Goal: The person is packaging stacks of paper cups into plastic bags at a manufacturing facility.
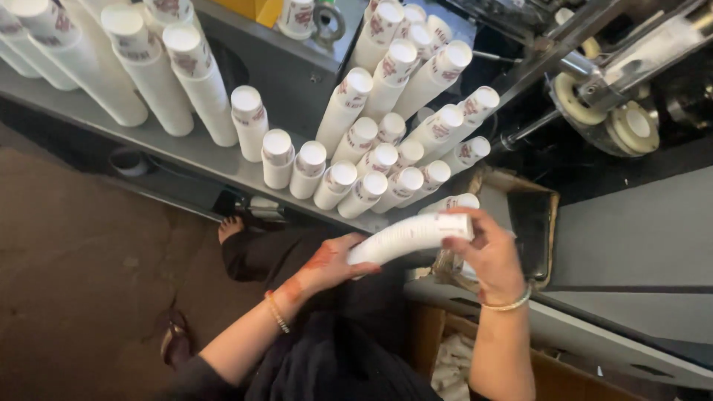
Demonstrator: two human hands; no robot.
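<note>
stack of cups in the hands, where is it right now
In the head view the stack of cups lies sideways at centre, between the left hand and right hand, just below the standing cup stacks.

**Cup stacks crowd the bench above my hands**

I hold a stack of paper cups [410, 235] level between my left hand [332, 263] and right hand [490, 256], just before the bench [193, 148]. Standing cup stacks [386, 141] fill it behind. A machine [601, 96] sits right of them; an open box [531, 223] lies beneath my right hand.

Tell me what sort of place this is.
Probably a paper-cup factory: many stacks of white cups stand on a grey metal shelf beside machinery with rollers, and both hands hold another stack.
</note>
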